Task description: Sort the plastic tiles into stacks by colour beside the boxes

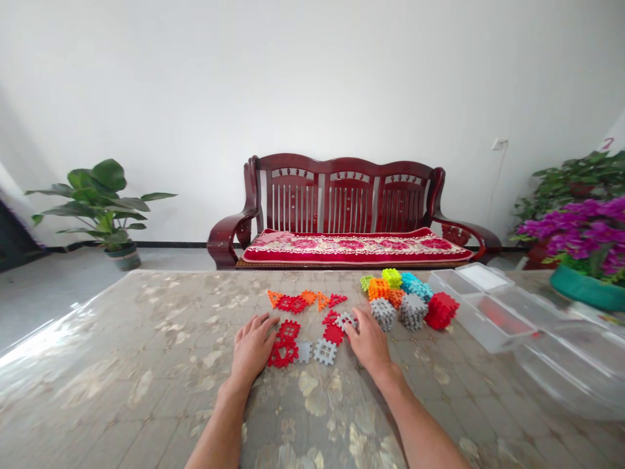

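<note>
My right hand [370, 343] pinches a grey notched building tile with window holes [346, 321] between thumb and fingers, close to a solid red tile [334, 334]. My left hand [251, 348] rests on the table with its fingers stretched out, at the left edge of some red tiles. Beside it lie a red window tile [289, 330] and a red tile with a shaped opening [283, 353]. A solid grey tile [304, 352] and a grey window tile [325, 352] lie nearest me. Beyond them is a row of red and orange pieces [291, 303].
Stacks of grey tiles [413, 312], red tiles [442, 311], orange tiles [378, 288] and blue tiles [415, 286] stand right of centre. Clear plastic boxes [498, 326] and a flower pot [586, 286] are at the right. A wooden bench [346, 195] stands behind the cloth-covered table [161, 352].
</note>
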